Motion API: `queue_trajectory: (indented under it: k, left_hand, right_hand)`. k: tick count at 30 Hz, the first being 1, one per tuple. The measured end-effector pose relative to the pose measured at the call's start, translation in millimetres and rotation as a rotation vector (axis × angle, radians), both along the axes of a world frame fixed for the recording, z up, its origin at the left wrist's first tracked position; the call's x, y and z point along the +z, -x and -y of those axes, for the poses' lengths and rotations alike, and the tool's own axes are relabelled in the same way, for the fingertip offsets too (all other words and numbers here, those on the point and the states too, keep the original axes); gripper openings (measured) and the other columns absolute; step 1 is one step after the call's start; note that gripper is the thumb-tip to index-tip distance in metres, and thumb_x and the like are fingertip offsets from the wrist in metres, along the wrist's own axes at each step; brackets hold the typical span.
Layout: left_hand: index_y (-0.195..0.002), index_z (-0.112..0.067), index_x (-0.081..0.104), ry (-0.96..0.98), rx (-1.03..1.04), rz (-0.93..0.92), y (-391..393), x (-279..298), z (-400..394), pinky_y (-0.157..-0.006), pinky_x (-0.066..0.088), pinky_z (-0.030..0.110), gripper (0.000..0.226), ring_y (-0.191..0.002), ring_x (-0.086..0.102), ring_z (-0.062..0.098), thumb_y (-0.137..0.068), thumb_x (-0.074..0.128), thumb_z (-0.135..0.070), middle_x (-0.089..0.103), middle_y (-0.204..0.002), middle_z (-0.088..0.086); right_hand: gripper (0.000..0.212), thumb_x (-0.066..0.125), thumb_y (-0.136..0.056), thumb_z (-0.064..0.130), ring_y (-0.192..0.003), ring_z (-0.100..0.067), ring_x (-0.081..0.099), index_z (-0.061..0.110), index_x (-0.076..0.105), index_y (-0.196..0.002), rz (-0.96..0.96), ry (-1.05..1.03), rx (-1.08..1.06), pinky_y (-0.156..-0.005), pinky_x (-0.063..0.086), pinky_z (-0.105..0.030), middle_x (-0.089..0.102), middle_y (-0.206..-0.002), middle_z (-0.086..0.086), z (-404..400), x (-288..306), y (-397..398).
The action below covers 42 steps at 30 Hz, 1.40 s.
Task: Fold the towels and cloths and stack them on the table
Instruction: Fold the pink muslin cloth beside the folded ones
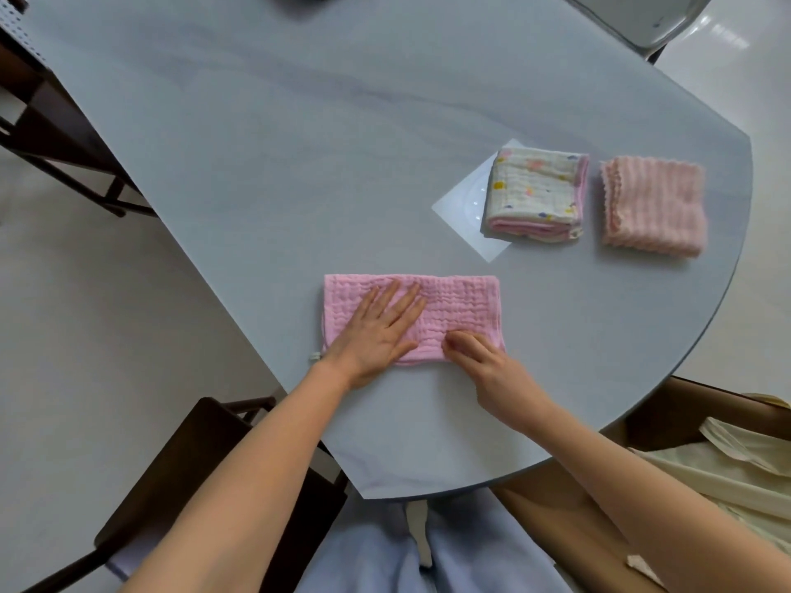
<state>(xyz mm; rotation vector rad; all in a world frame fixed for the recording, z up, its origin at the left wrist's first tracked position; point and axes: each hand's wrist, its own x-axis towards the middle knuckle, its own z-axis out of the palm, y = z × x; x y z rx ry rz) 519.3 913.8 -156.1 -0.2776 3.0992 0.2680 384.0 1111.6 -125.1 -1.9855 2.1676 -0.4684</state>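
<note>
While my left hand (376,331) lies flat with fingers spread on the pink cloth (453,310) near the table (299,143) edge, my right hand (483,357) curls onto its near edge; can't tell if it's really pinching. I'd keep the left pressing so the next fold lines up clean. Further right sit a printed cloth (535,194) and a ribbed one (655,205), folded, side by side, not stacked. Layer count's hard to tell.

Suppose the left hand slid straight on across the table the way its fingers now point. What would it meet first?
The left hand lies flat on the pink cloth, fingers pointing up-right. Past the cloth's far edge, probably the clear square sheet under the printed cloth.
</note>
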Motion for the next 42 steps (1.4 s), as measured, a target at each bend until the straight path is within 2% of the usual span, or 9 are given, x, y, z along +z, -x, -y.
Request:
queue_trajectory:
  k: [3, 7, 11, 15, 22, 28, 33, 38, 42]
  left_hand:
    - [-0.151, -0.019, 0.012, -0.02, -0.009, 0.117, 6.4, -1.0, -1.6, -0.116, -0.001, 0.042, 0.072, -0.145, 0.009, 0.027, -0.092, 0.021, -0.059, 0.011, -0.157, 0.001]
    - [-0.15, -0.019, 0.019, -0.038, 0.079, 0.146, 8.9, -1.7, -16.1, -0.115, 0.001, 0.045, 0.076, -0.143, 0.015, 0.026, -0.092, 0.012, -0.067, 0.025, -0.157, 0.003]
    - [-0.151, -0.02, 0.02, -0.027, 0.106, 0.157, 5.7, -0.3, -14.8, -0.116, 0.001, 0.047, 0.079, -0.145, 0.015, 0.024, -0.091, 0.009, -0.069, 0.022, -0.158, 0.003]
    - [-0.153, -0.024, 0.012, -0.021, 0.11, 0.158, 6.3, -5.6, -12.0, -0.116, -0.006, 0.048, 0.079, -0.147, 0.004, 0.022, -0.089, 0.009, -0.072, 0.009, -0.16, -0.001]
    - [-0.153, -0.024, 0.011, -0.004, 0.106, 0.164, 7.1, -7.5, -19.5, -0.116, -0.01, 0.049, 0.08, -0.148, 0.003, 0.025, -0.089, 0.018, -0.07, 0.008, -0.161, -0.001]
    - [-0.152, -0.016, 0.018, -0.014, 0.049, 0.13, 2.3, -4.0, -6.8, -0.116, 0.0, 0.046, 0.077, -0.146, 0.01, 0.022, -0.094, 0.01, -0.066, 0.016, -0.159, 0.002]
    - [-0.152, -0.028, -0.003, -0.215, 0.593, 0.165, -21.1, 5.5, -6.6, -0.116, -0.014, 0.04, 0.066, -0.147, -0.013, 0.021, -0.097, 0.013, -0.06, -0.015, -0.159, -0.002]
    - [-0.143, -0.008, 0.037, -0.418, 1.282, -0.126, -0.6, 36.4, -25.9, -0.102, 0.03, 0.039, 0.058, -0.126, 0.04, 0.034, -0.097, 0.047, -0.041, 0.041, -0.141, 0.018]
    - [-0.125, -0.002, 0.045, -0.443, 1.365, 0.039, 17.1, 45.2, -19.5, -0.093, 0.039, 0.04, 0.058, -0.118, 0.048, 0.034, -0.093, 0.049, -0.05, 0.052, -0.128, 0.018]
  right_hand:
    - [0.04, 0.045, -0.079, 0.0, -0.112, -0.032, 0.054, 0.005, 0.063, -0.115, 0.141, 0.051, -0.282, -0.082, 0.052, -0.038, 0.056, -0.125, -0.014, 17.6, 8.5, 12.7]
    - [0.036, 0.046, -0.093, 0.012, -0.12, -0.04, 0.046, 0.003, 0.054, -0.127, 0.091, -0.041, -0.72, -0.104, 0.034, -0.045, 0.051, -0.129, -0.024, 56.7, -7.0, 32.9]
    - [0.011, 0.057, -0.084, 0.004, -0.079, -0.035, 0.053, 0.006, 0.058, -0.095, -0.097, -0.037, -0.676, -0.069, 0.04, -0.04, 0.053, -0.087, -0.016, 64.6, -22.2, 29.7]
    - [0.012, 0.058, -0.078, -0.006, -0.067, -0.031, 0.048, 0.004, 0.055, -0.085, -0.1, 0.017, -0.658, -0.06, 0.039, -0.036, 0.047, -0.077, -0.015, 58.7, -25.6, 36.2]
    - [0.05, 0.034, -0.087, 0.009, -0.135, -0.035, 0.034, 0.006, 0.046, -0.136, -0.116, 0.062, -0.564, -0.112, 0.017, -0.042, 0.042, -0.142, -0.02, 66.0, -25.7, 4.1]
    - [0.053, 0.029, -0.096, 0.033, -0.143, -0.03, 0.026, 0.022, 0.035, -0.148, -0.048, -0.164, -0.509, -0.116, 0.014, -0.041, 0.03, -0.155, -0.005, 66.2, -37.2, -10.7]
    - [0.056, 0.028, -0.094, 0.04, -0.144, -0.039, 0.017, 0.027, 0.031, -0.149, -0.082, -0.187, -0.49, -0.118, 0.004, -0.045, 0.023, -0.157, -0.006, 66.1, -38.0, -6.6]
    - [0.059, 0.028, -0.093, 0.044, -0.143, -0.039, 0.014, 0.024, 0.031, -0.149, -0.101, -0.196, -0.41, -0.114, 0.006, -0.05, 0.024, -0.157, -0.005, 63.7, -35.9, -18.1]
    - [0.06, 0.029, -0.093, 0.043, -0.144, -0.034, 0.015, 0.019, 0.031, -0.149, -0.149, -0.19, -0.392, -0.114, 0.006, -0.053, 0.024, -0.157, -0.005, 67.9, -33.5, -14.8]
